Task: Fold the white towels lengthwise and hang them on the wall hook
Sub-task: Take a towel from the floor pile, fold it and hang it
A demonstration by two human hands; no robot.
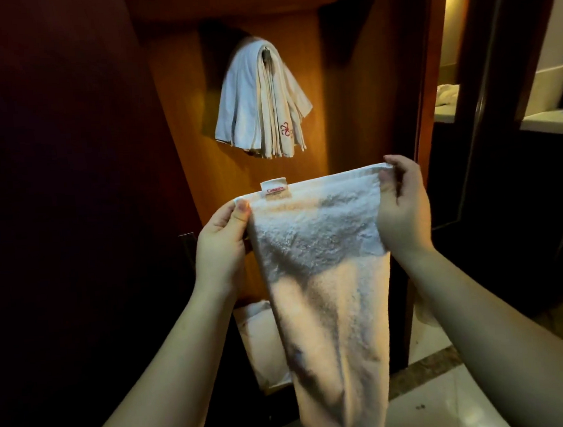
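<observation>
While both hands are raised before a wood-panelled wall, a white terry towel [321, 277] hangs between them, held by its top corners. Left hand [223, 240]: thumb and fingers pinched on the upper left corner of the hem. Right hand [403, 211]: fingertips and thumb curled round the upper right corner, palm turned inward. Towel: looped pile, flat woven band along the top edge, narrowing and gathering into soft vertical folds as it drops below the hands toward the bottom of the view. A small white sewn label [274, 189] with red lettering stands up from the top hem, just right of the left hand; the wording is too blurred to read. Above and between the hands, a wall hook [266, 55], dark metal, carries a bundle of hung towels [259, 105], white and cream, draped in long pleats, one bearing a red embroidered motif near its lower end. Below the left hand, behind the held towel, another pale cloth [259, 341] lies low against the panel; what it rests in cannot be told. Beyond the right hand, a lit counter [548, 121], pale and smooth, holds a crumpled white cloth [446, 93].
</observation>
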